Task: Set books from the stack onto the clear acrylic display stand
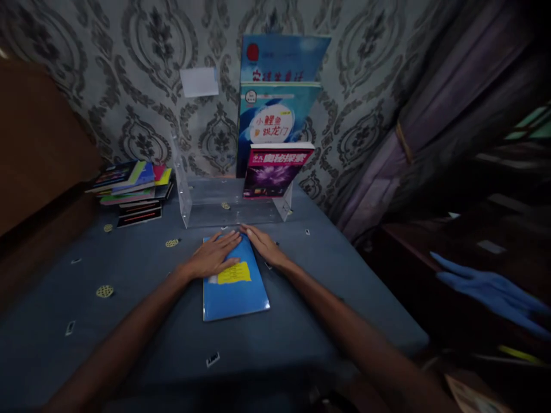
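A blue book (236, 295) with a yellow panel lies flat on the table in front of me. My left hand (214, 255) rests on its upper left part, palm down with fingers stretched out. At the book's upper right edge lies my right hand (263, 244), fingers extended and close together, the fingertips near its top corner. Just beyond stands a clear acrylic book rack (215, 213). On the rack's right side several books are propped upright, with a purple-and-pink book (278, 172) at the front and a blue picture book (269, 117) behind it.
A pile of books (133, 186) sits at the back left of the patterned grey-blue tablecloth (142, 338). White paper (199, 82) is on the wallpapered wall. A tied curtain (383, 155) hangs at the right. Beyond the table's right edge a blue glove (491, 289) shows.
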### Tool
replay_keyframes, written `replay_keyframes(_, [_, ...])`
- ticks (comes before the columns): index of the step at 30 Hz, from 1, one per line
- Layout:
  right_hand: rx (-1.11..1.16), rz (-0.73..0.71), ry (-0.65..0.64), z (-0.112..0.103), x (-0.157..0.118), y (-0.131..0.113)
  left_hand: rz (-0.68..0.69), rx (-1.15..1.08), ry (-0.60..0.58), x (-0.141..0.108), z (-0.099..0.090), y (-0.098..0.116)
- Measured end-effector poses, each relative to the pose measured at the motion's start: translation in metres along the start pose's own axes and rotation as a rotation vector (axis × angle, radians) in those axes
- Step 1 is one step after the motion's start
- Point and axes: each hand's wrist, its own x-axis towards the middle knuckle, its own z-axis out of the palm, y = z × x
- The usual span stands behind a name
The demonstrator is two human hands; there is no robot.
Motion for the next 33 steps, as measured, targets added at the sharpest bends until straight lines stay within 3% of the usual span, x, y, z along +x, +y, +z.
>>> replay_keyframes(9, [-0.154,-0.039,-0.032,0.001,-0.002,-0.004,0.153,-0.077,-0.082,-0.006,-0.004,0.034])
replay_keyframes(18, [-0.342,-0.078,-0.077,0.009,-0.004,-0.004,0.319,-0.139,-0.169,-0.037,-0.003,0.078])
replay_keyframes(22, [-0.444,-0.072,-0.101,0.012,-0.009,-0.011,0.362,-0.088,-0.169,-0.047,0.0,0.087])
replay_keyframes(28, [-0.734,-0.158,-0.184,0.03,-0.007,-0.03,0.424,0.022,0.021,-0.053,0.008,0.084])
replay_keyframes(33, [-0.678,-0.308,-0.389,0.059,0.007,-0.041,0.432,0.159,0.321,-0.061,0.011,0.084])
